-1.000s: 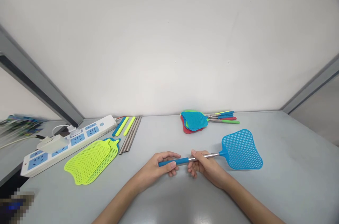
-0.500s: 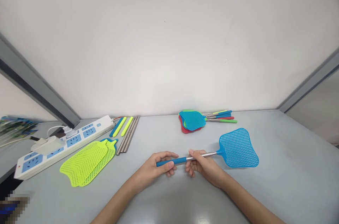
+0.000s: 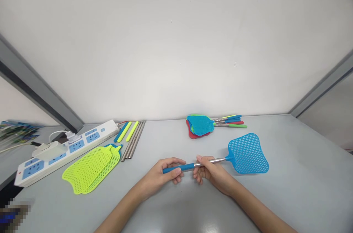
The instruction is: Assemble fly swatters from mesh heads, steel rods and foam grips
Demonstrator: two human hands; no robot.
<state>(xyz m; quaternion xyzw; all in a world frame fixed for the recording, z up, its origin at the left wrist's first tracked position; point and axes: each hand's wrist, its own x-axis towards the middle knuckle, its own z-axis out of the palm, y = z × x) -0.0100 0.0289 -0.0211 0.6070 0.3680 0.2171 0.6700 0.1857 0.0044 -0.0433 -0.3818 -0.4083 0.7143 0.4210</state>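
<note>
A blue fly swatter (image 3: 248, 154) with a metal rod and a blue grip lies across both my hands, its mesh head to the right. My left hand (image 3: 167, 172) is closed around the blue grip at the left end. Closer to the head, my right hand (image 3: 211, 174) pinches the metal rod between thumb and fingers. Behind them, against the wall, lies a pile of fly swatters (image 3: 202, 125) in blue, green and red with their handles pointing right.
On the left are loose yellow swatter heads (image 3: 88, 170) over a blue one, several metal rods (image 3: 134, 141), and yellow and blue grips (image 3: 132, 131). A white power strip (image 3: 106, 132) with plugs in it runs along the left. A white wall (image 3: 176, 49) closes off the back.
</note>
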